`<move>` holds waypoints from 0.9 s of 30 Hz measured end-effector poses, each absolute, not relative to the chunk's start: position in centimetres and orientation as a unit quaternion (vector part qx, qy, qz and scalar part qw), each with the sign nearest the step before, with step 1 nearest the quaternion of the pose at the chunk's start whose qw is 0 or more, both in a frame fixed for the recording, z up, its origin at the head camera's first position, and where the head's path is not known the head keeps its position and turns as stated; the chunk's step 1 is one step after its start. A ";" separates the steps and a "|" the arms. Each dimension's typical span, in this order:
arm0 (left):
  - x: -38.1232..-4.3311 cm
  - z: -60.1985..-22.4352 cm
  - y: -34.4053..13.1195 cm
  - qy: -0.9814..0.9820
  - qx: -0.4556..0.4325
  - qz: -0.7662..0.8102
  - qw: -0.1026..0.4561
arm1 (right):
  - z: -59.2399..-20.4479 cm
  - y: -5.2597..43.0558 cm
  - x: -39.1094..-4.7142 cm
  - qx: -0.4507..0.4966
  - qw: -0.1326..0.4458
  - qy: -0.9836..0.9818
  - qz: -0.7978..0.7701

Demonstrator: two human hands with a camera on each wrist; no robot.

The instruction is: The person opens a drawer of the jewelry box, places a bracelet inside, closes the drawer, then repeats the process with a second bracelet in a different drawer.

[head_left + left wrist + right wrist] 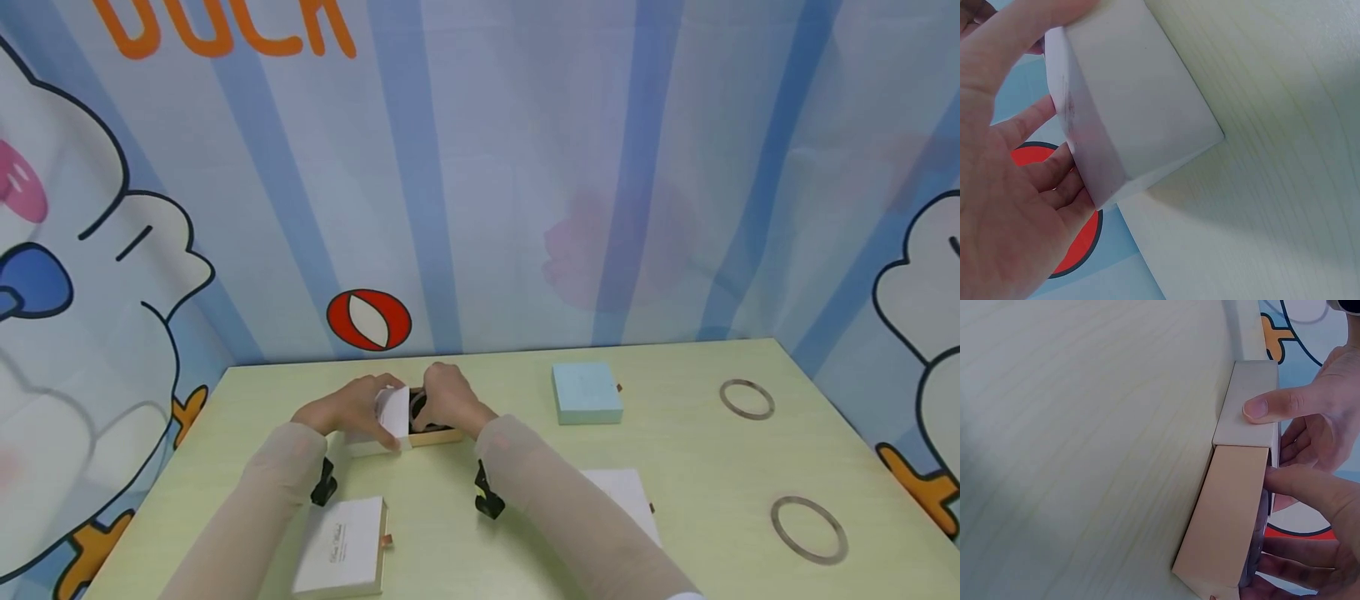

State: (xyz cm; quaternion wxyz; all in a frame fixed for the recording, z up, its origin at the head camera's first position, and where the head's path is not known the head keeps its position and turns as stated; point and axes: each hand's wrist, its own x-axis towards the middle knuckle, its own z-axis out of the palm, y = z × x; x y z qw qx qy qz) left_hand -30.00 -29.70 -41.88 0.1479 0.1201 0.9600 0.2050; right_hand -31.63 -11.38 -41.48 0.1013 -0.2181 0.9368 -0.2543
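Observation:
At the back of the table, my left hand (pixel 352 407) grips the white sleeve (pixel 1141 94) of a slide-out box, thumb on its front side and fingers behind. A tan drawer (pixel 1222 512) with a dark inside sticks out of the sleeve's right end. Over that drawer, my right hand (pixel 450 396) has its thumb and fingers curled down into the opening. They hold a grey bangle (pixel 1259 532), only partly visible at the drawer's rim. Its far side is hidden by the fingers.
A light blue box (pixel 587 393) stands to the right at the back. One white box (pixel 341 546) lies front left, another white box (pixel 622 496) is partly under the right sleeve. Two grey bangles (pixel 747 399) lie at the right. A printed cloth (pixel 510 167) hangs behind the table.

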 end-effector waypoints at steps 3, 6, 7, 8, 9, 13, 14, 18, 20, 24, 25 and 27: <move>-30.0 -42.0 -29.8 0.959 0.125 0.205 0.147 | -41.6 -11.6 -31.6 -0.214 0.097 0.942 -0.239; -30.0 -42.0 -29.8 0.959 0.126 0.206 0.146 | -41.7 -11.7 -31.6 -0.213 0.087 0.949 -0.216; -30.0 -42.0 -29.8 0.959 0.127 0.205 0.146 | -41.8 -11.8 -31.6 -0.212 0.084 0.951 -0.208; -30.0 -42.0 -29.8 0.960 0.127 0.204 0.145 | -41.8 -11.8 -31.6 -0.211 0.081 0.953 -0.202; -30.0 -42.1 -29.8 0.960 0.126 0.204 0.145 | -41.8 -11.9 -31.6 -0.211 0.080 0.954 -0.198; -30.0 -42.1 -29.7 0.961 0.125 0.201 0.146 | -41.9 -12.0 -31.6 -0.209 0.081 0.955 -0.196; -30.0 -42.0 -29.7 0.960 0.124 0.202 0.146 | -41.9 -12.0 -31.6 -0.209 0.082 0.954 -0.197; -30.0 -42.0 -29.7 0.960 0.126 0.206 0.145 | -42.1 -12.0 -31.6 -0.211 0.082 0.954 -0.197; -30.0 -42.0 -29.7 0.959 0.126 0.208 0.145 | -42.1 -12.0 -31.5 -0.213 0.082 0.953 -0.199; -29.9 -42.0 -29.7 0.958 0.128 0.211 0.143 | -42.2 -11.9 -31.5 -0.216 0.079 0.952 -0.200; -29.9 -42.0 -29.7 0.958 0.129 0.211 0.142 | -42.2 -11.9 -31.4 -0.216 0.079 0.952 -0.203; -29.9 -41.9 -29.7 0.959 0.131 0.209 0.141 | -42.2 -11.9 -31.4 -0.215 0.080 0.951 -0.205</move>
